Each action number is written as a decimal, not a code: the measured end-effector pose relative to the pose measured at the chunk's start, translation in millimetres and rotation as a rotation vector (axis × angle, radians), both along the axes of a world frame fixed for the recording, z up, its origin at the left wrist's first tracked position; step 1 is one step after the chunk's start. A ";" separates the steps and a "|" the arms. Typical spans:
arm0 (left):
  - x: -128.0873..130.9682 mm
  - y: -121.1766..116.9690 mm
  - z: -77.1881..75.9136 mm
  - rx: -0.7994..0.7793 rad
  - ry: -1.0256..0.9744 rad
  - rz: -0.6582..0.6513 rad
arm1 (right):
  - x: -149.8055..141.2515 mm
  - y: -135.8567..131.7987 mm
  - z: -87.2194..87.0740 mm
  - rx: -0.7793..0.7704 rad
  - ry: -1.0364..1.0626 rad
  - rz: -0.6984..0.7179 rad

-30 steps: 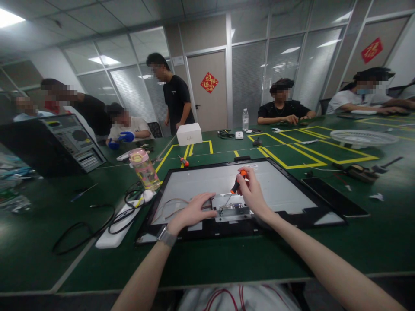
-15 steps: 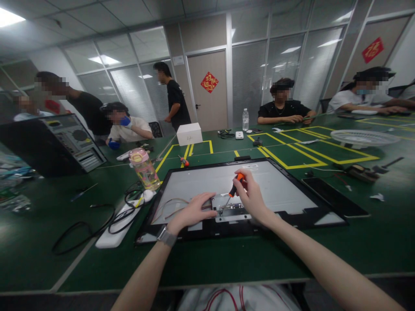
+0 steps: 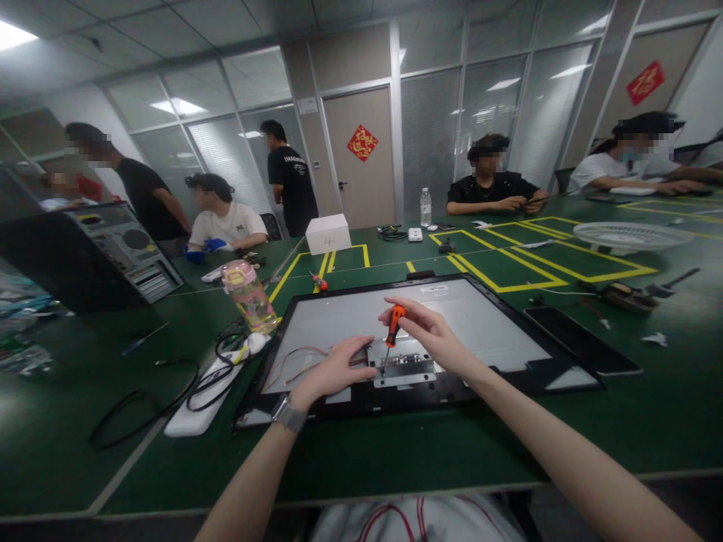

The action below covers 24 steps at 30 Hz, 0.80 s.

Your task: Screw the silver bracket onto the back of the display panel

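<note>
A flat display panel (image 3: 480, 320) with a silver-grey back and black frame lies in front of me. Near its front edge is a metal bracket (image 3: 404, 381) carrying connectors. My right hand (image 3: 434, 333) has its fingers around the orange and black handle of a screwdriver (image 3: 396, 321). The tool stands nearly upright, its tip at the left part of the bracket; exact contact is too small to tell. My left hand (image 3: 334, 370) lies with fingers stretched out and thumb apart, touching the bracket's left edge. Thin cables (image 3: 299, 360) run over the panel left of the bracket.
Left are a white power strip (image 3: 195, 410) with black cords, a drink bottle (image 3: 248, 297) and a computer case (image 3: 113, 256). A second screwdriver (image 3: 319, 281) and a white box (image 3: 328, 234) lie beyond the panel; a black phone-like slab (image 3: 576, 339) is right. Several people are around the table.
The screwdriver has gone from leaning right to nearly upright, and my right hand's fingers have shifted left and opened out around its handle. My left hand stays in place.
</note>
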<state>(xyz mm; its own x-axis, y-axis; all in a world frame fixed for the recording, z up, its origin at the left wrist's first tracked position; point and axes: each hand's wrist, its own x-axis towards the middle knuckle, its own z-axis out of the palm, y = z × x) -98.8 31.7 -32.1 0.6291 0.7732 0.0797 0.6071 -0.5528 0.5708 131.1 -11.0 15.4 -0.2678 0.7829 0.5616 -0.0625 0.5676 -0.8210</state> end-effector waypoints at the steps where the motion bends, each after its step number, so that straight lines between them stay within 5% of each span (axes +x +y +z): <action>1: 0.0 0.0 0.2 0.001 0.001 -0.002 | 1.0 0.3 0.6 -0.009 0.010 0.017; 11: -0.3 0.1 -0.5 -0.002 -0.004 0.000 | -3.6 7.3 -7.5 -0.152 0.273 0.095; 24: 0.4 -1.4 2.5 0.011 -0.008 -0.002 | -0.1 9.7 -6.7 -0.135 0.238 0.082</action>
<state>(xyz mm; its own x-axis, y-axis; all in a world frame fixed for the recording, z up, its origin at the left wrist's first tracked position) -98.4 30.3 -29.7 0.6298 0.7712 0.0934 0.6017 -0.5603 0.5692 131.0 -1.3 8.7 -0.2065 0.8359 0.5085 -0.3040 0.4392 -0.8454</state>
